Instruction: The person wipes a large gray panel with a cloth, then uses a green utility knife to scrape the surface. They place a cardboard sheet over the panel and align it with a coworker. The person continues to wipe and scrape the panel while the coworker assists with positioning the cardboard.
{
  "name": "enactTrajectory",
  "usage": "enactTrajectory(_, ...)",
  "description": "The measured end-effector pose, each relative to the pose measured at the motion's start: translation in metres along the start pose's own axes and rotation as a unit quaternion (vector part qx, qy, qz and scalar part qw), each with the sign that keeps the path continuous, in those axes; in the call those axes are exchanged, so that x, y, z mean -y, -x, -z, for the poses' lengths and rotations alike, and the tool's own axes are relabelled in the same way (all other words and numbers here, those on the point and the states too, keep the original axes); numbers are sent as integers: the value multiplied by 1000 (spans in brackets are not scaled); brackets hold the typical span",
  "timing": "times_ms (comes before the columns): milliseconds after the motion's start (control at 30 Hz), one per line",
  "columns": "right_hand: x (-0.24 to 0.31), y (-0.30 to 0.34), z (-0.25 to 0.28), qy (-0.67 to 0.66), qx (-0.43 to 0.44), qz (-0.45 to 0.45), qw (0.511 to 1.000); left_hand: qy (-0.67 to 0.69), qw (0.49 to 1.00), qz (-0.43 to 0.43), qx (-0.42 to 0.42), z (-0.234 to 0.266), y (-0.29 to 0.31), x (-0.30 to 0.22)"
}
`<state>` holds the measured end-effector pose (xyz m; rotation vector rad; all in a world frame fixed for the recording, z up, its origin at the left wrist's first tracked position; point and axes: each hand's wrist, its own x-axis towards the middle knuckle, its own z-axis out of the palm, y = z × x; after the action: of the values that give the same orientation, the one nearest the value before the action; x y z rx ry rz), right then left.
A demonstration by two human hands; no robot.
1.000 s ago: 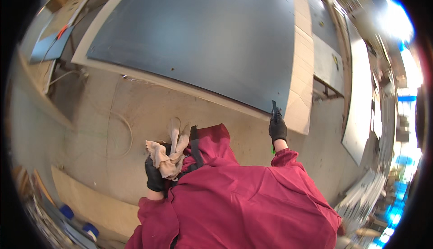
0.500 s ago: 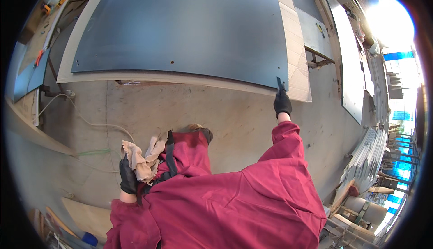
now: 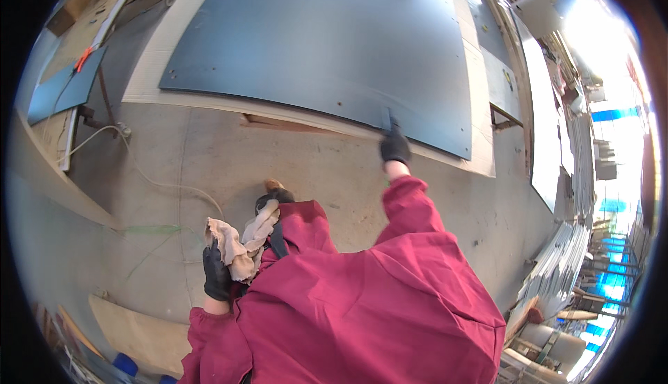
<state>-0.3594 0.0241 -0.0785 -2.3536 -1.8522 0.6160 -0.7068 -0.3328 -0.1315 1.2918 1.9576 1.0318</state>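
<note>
Cardboard [image 3: 480,106] under the panel [image 3: 306,50] likely protects it; right fingers [image 3: 394,139] grip a tool [image 3: 387,117] at its near edge. Left fingers [image 3: 211,256] clutch cloth [image 3: 241,253].

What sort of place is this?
Probably a workshop or fabrication shed: a big dark panel lies on cardboard, and long strips are piled on the right.

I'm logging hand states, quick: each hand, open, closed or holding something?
Left hand: closed, holding a crumpled beige rag.
Right hand: closed, holding a blurred, flat tool at the blue-grey panel's near edge.
</note>
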Motion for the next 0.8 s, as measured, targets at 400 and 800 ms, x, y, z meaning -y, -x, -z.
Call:
enactTrajectory(400, 231, 67, -117, 40, 23, 166, 985, 278, 938, 206, -23, 123, -85, 54)
enactTrajectory(800, 342, 98, -152, -29, 14, 132, 991, 182, 975, 129, -6, 207, -191, 91)
